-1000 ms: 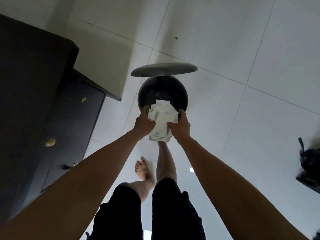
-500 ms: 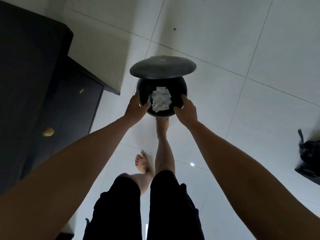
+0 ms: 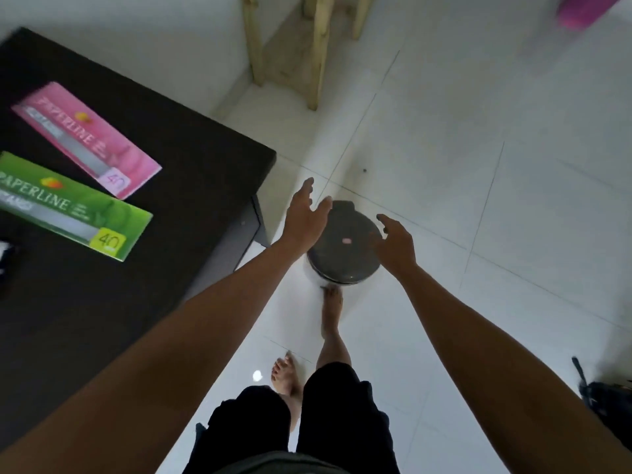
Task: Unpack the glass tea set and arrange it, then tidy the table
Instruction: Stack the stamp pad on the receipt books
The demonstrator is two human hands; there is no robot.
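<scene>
A round pedal bin [image 3: 343, 248] stands on the white tiled floor with its dark lid down. The white packing paper is hidden inside it. My left hand [image 3: 305, 217] hovers over the bin's left edge, fingers spread and empty. My right hand [image 3: 395, 241] hovers at the bin's right edge, also spread and empty. One bare foot [image 3: 332, 304] rests at the bin's base. No glass tea set is in view.
A dark table [image 3: 191, 172] fills the left, with a pink Paperline box [image 3: 87, 138] and a green Paperline box [image 3: 68, 206] on it. Pale wooden furniture legs [image 3: 316, 46] stand at the back. A black object [image 3: 605, 401] lies on the floor at far right.
The paper dropped into the bin, the lid came down, and both hands lifted away empty. The view tilted up, bringing the table top and its boxes into sight.
</scene>
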